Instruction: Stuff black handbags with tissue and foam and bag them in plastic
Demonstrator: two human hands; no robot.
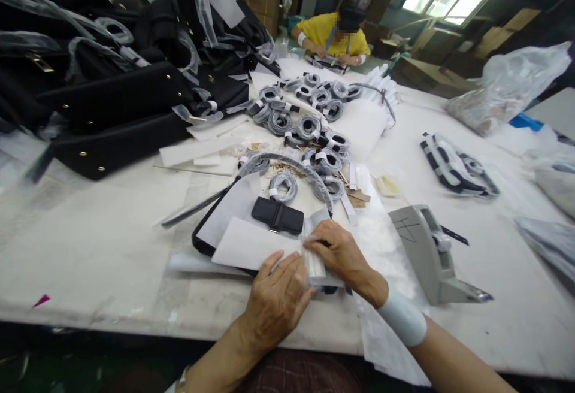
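In front of me lies a black bag (204,237) on its side, partly covered by a white wrapping sheet (251,244). Its handle (287,161), wrapped in clear film, arches away from me. On the bag rests a small black case (277,215) with a gold-coloured clasp. My left hand (279,298) lies with fingers stretched along the sheet's near edge. At the sheet's right end, my right hand (338,253) has its fingers curled and pinched on the white wrapping material. The bag's near side is mostly hidden beneath the sheet and my hands.
Coiled wrapped straps (283,188) lie heaped beyond the bag. Black bags (121,111) are piled at left. A grey tape dispenser (422,252) stands at right, before a wrapped black-and-white bundle (453,162). Across the table sits a person in yellow (321,30), hands on an item.
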